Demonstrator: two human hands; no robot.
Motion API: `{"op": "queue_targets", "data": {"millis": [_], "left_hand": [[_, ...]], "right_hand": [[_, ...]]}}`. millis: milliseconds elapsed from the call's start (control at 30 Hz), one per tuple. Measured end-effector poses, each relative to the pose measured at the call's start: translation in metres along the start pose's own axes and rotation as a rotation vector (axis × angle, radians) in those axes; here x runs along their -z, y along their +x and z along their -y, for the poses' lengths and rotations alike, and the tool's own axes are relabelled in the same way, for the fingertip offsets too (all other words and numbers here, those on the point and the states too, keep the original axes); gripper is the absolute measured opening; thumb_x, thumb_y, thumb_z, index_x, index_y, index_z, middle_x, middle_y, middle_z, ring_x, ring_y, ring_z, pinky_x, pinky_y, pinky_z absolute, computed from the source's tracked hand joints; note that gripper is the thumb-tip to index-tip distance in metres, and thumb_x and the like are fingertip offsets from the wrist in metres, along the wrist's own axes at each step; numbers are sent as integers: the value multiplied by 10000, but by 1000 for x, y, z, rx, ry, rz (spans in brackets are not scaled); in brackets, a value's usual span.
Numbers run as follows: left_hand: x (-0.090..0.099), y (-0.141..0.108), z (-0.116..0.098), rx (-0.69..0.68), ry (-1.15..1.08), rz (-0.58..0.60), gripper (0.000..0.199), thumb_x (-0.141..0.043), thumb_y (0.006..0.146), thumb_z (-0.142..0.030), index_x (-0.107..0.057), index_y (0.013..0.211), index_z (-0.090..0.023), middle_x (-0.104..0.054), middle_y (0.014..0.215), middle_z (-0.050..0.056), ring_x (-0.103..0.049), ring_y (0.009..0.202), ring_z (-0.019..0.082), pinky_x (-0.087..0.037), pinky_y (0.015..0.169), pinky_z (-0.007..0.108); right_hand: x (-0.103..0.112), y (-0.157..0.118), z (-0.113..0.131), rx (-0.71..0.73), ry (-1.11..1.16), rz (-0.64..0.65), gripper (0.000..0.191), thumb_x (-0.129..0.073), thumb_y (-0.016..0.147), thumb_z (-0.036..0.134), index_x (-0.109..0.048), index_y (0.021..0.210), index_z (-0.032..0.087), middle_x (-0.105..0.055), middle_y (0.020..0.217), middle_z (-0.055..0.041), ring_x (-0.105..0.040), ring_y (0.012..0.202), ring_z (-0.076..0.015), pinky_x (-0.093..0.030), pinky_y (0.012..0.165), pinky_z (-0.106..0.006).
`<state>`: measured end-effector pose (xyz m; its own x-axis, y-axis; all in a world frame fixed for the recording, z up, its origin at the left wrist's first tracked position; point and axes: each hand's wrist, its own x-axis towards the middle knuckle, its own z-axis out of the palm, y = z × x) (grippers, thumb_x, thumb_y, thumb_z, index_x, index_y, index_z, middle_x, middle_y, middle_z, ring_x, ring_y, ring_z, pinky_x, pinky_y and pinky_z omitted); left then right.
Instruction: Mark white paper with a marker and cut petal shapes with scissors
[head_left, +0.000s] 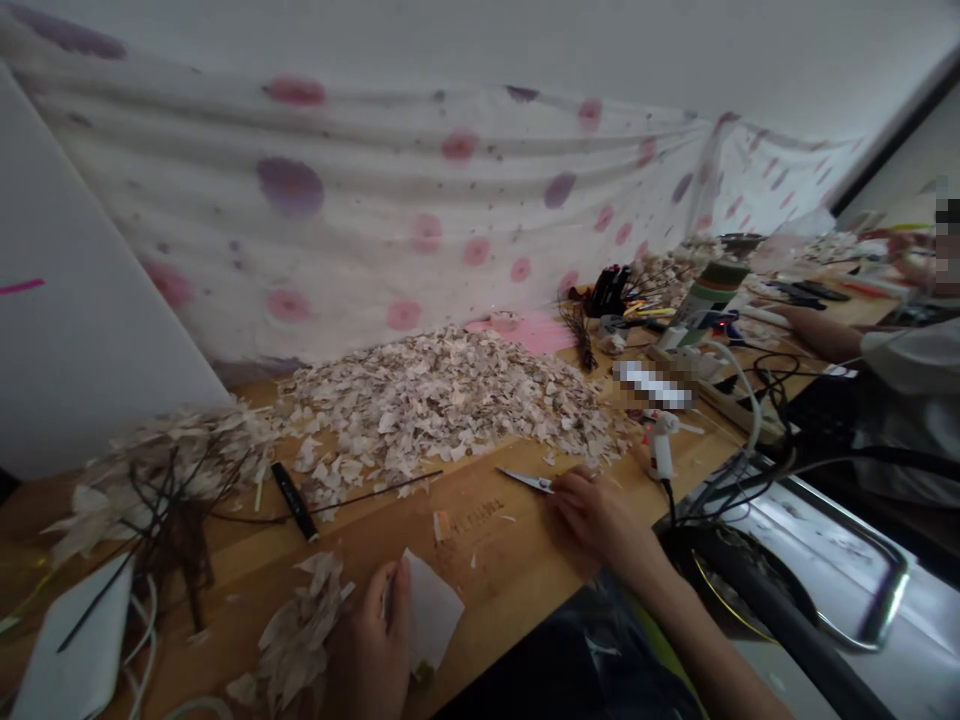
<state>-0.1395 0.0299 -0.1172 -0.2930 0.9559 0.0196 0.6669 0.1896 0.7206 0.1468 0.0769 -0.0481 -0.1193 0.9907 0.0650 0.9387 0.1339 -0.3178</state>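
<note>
Head view shows a cluttered wooden table.

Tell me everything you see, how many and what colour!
petals: many, off-white, piled on table
table: one, brown, middle
cloth: one, white with pink-purple spots, back
board: one, white, left
paper: one, white, left hand
scissors: one, silver, right hand
pen: one, black, left of middle
twigs: several, dark, left and back
slab: one, white, bottom left
glue gun: one, white, right
bottle: one, green and white, right
cords: several, black and white, right
person: one, pale sleeve, far right
far clutter: too blurred to count
left hand: one, bare, bottom middle
right hand: one, bare, right of middle
</note>
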Motion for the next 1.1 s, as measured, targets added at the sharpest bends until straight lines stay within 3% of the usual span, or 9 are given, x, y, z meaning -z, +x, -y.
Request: {"op": "queue_targets", "data": {"millis": [100,267,333,533,733,1000,1100], "left_hand": [[0,-1,-2,-10,1,-15,447,-407,871,-565,-709,903,-238,-773,802,89,-719,787,291,-495,637,328],[1,-2,-7,-6,38,-26,469,-390,880,-575,-711,883,-232,-763,762,93,-714,760,300,-492,628,340],[2,-2,-6,-17,13,-22,479,-392,886,-585,-708,897,-226,-766,791,91,-714,778,297,-501,658,348],[2,-4,-2,-37,-102,-1,490,-397,896,-613,-695,925,-225,-772,841,81,-716,781,273,-513,658,334],[4,-4,-7,-29,-123,19,475,-405,896,-600,-697,899,-225,-768,826,85,-712,786,277,-509,667,337],[3,-3,-2,-36,-69,19,499,-375,908,-606,-690,917,-218,-760,822,79,-707,766,268,-509,671,336],[3,-2,2,-36,-55,24,535,-371,895,-640,-688,937,-211,-762,823,89,-710,767,277,-519,668,338]], "right_hand": [[-19,-2,24,66,77,6,101,-540,942,195,-640,957,194,-645,1025,-81,-637,907,-206,-491,793,-292],[-47,2,36,55,98,14,113,-509,934,118,-596,867,145,-609,970,-143,-608,863,-266,-497,782,-395],[-50,2,37,103,117,28,131,-485,941,109,-581,861,148,-598,968,-143,-591,863,-264,-490,788,-402],[-47,-1,52,381,255,135,102,-523,945,137,-582,875,182,-608,979,-66,-588,845,-180,-492,752,-278],[-49,0,58,507,273,166,214,-452,958,126,-557,788,201,-619,857,-39,-561,832,-186,-456,757,-293],[-71,-10,65,385,188,110,174,-430,863,57,-526,841,200,-620,839,-61,-537,744,-198,-432,673,-304],[-70,-10,50,290,182,40,175,-434,854,80,-536,819,217,-633,828,-44,-558,717,-192,-454,660,-297]]}}
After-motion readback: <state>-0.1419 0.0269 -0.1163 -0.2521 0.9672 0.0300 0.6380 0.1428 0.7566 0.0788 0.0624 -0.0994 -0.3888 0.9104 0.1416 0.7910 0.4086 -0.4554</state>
